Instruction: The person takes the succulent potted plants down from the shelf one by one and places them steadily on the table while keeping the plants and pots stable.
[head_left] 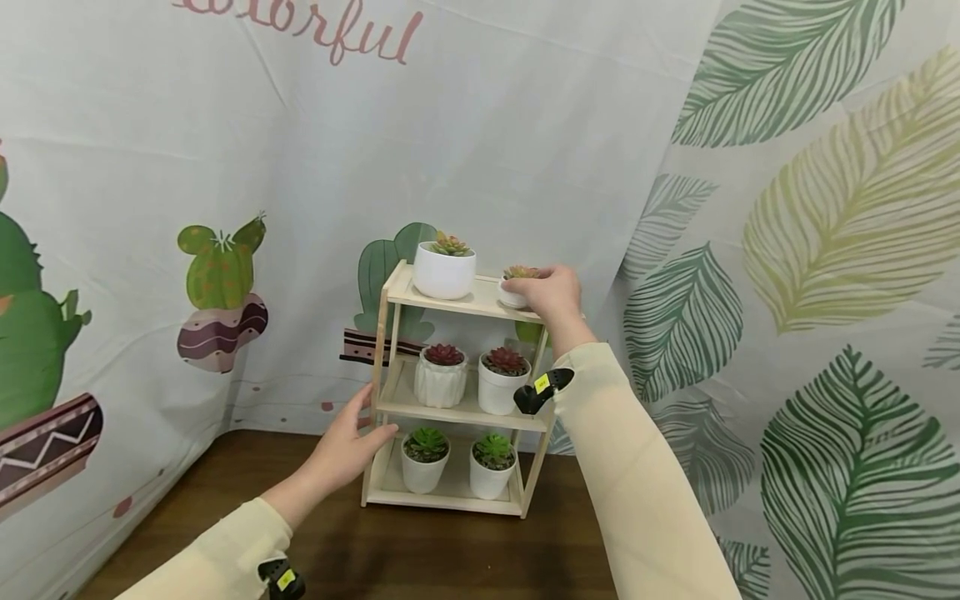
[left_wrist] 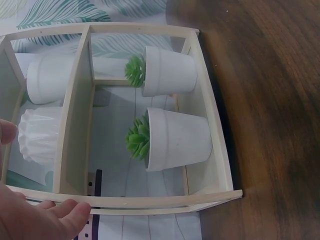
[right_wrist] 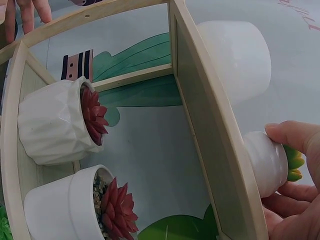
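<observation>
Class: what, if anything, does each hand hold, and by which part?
The right hand pinches a small, round white pot with a yellowish succulent by the pot's sides. The left hand loosely touches the side of the pale wooden shelf.

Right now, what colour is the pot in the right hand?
White; the small pot shows best in the right wrist view.

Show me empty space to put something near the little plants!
The brown table is bare in front of the rack, between the two sleeves. On the top shelf, a gap lies between the big white pot and the little pot the right hand holds. The middle shelf is crowded: two pots with red plants stand close together.
</observation>
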